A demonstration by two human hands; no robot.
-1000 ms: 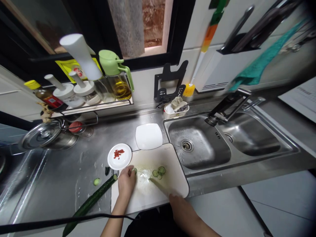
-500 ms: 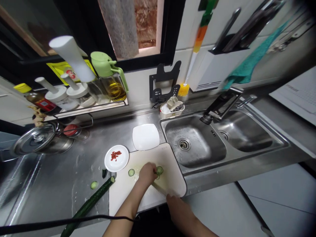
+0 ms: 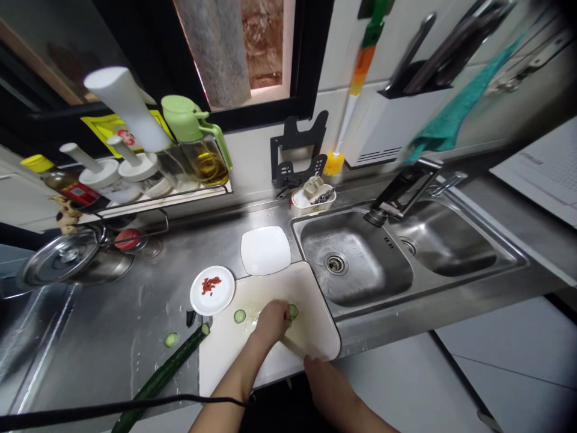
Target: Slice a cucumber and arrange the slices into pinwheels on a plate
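Note:
A white cutting board lies on the steel counter. Over its middle, my left hand has its fingers closed beside cucumber slices; what it pinches is hidden. Near the board's front edge, my right hand is closed on a knife, whose thin blade reaches toward the left fingers. Another cucumber slice rests on the board's left part. The long cucumber touches the board's left side with its cut end. One slice and a dark green end piece sit on the counter.
A round plate with red pieces overlaps the board's back left corner. Behind the board is a square white plate. The double sink is at right, a lidded pot at left, below a seasoning shelf. A black cable crosses in front.
My left hand has shifted slightly right and covers more of the cucumber slices. My right hand has stayed almost in place. The view has moved very slightly.

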